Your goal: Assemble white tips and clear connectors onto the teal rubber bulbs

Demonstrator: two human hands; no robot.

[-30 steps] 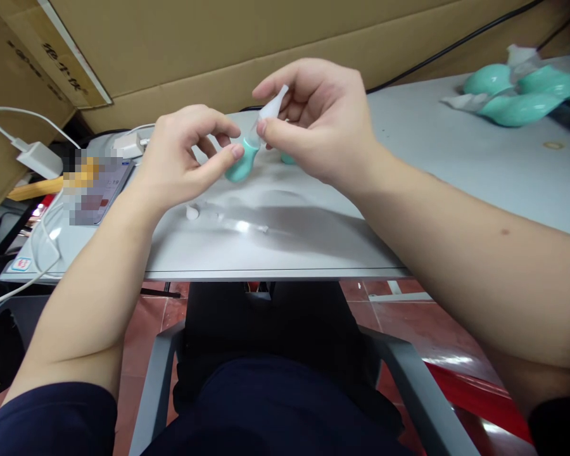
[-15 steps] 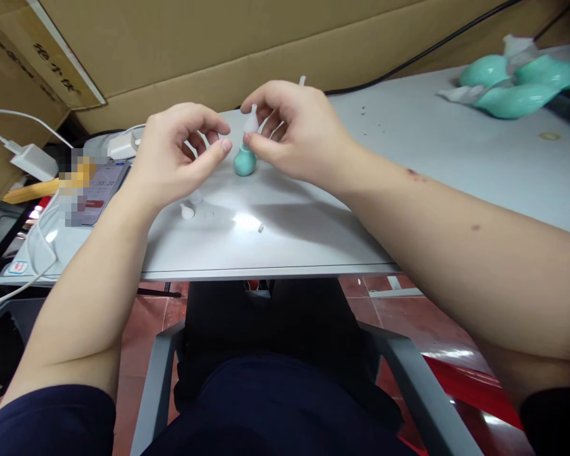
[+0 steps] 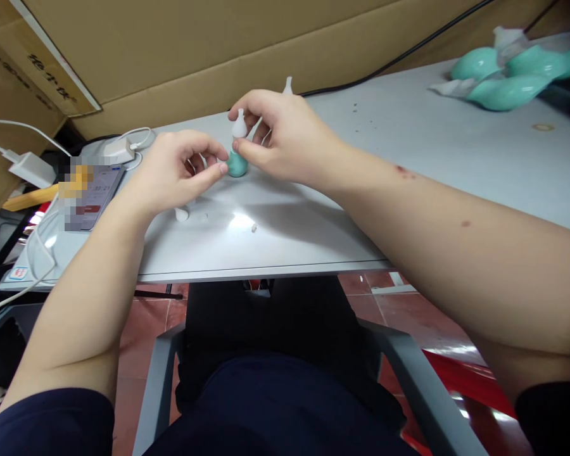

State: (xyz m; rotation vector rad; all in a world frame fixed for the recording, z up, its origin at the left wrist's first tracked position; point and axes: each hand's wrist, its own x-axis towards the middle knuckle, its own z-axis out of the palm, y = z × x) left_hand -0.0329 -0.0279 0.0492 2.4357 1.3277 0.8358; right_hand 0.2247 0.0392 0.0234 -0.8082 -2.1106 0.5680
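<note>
A small teal rubber bulb syringe (image 3: 238, 166) with a white nozzle (image 3: 240, 125) stands upright on the table. My right hand (image 3: 278, 130) has its thumb and fingers around the nozzle's base, thumb on the near side. To the left, my left hand (image 3: 180, 164) is half curled, thumb and forefinger slightly apart, with their tips at the bulb's left side; whether they press on it I cannot tell. Another white nozzle (image 3: 288, 85) rises behind my right hand, its lower part hidden. A small white piece (image 3: 182, 215) lies below my left wrist.
On the left lie a phone (image 3: 97, 196), partly blurred out, a white charger (image 3: 118, 151) and cables. Large glossy teal pieces (image 3: 508, 92) sit at the back right, near a beige ring (image 3: 543, 127). A cardboard wall (image 3: 194, 57) borders the table's back.
My left hand has come in to the bulb from a small gap away. The right hand stays around the nozzle. The whole view has shifted slightly.
</note>
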